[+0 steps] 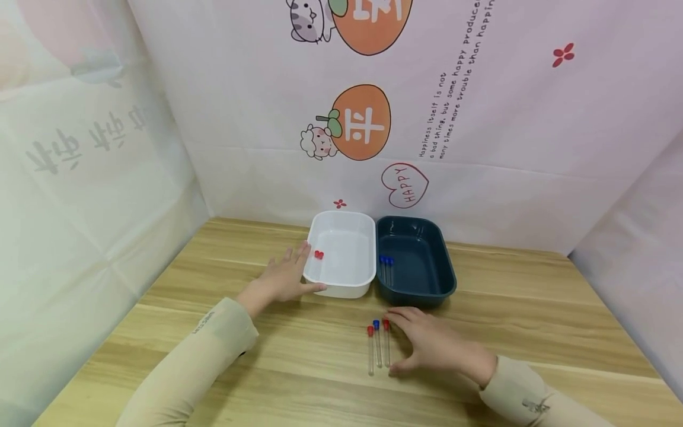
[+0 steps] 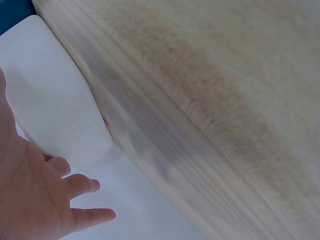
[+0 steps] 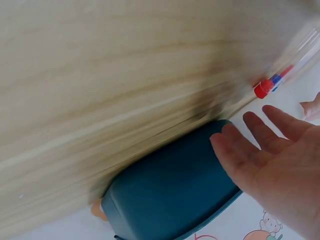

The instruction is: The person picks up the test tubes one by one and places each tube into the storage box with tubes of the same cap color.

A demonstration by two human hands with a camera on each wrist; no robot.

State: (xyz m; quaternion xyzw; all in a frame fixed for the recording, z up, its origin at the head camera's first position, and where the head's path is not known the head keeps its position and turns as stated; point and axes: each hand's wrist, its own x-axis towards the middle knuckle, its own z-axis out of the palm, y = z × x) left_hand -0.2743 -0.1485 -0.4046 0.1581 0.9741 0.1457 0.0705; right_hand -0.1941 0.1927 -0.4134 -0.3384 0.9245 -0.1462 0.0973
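In the head view, bright, even light is spread, and faint glints are caught by the dark tray (image 1: 416, 258) beyond the right fingers (image 1: 407, 313). The wrist views are duller. Past the left fingers (image 2: 95, 217), the table's grain (image 2: 200, 145) is smeared by blur; near the right fingertips, a soft-edged shadow is cast.

Backdrop (image 1: 523, 118): "HAPPY" in heart (image 1: 405, 185), "平" on orange (image 1: 364, 123), lines (image 1: 452, 89) starting "Happiness itself"
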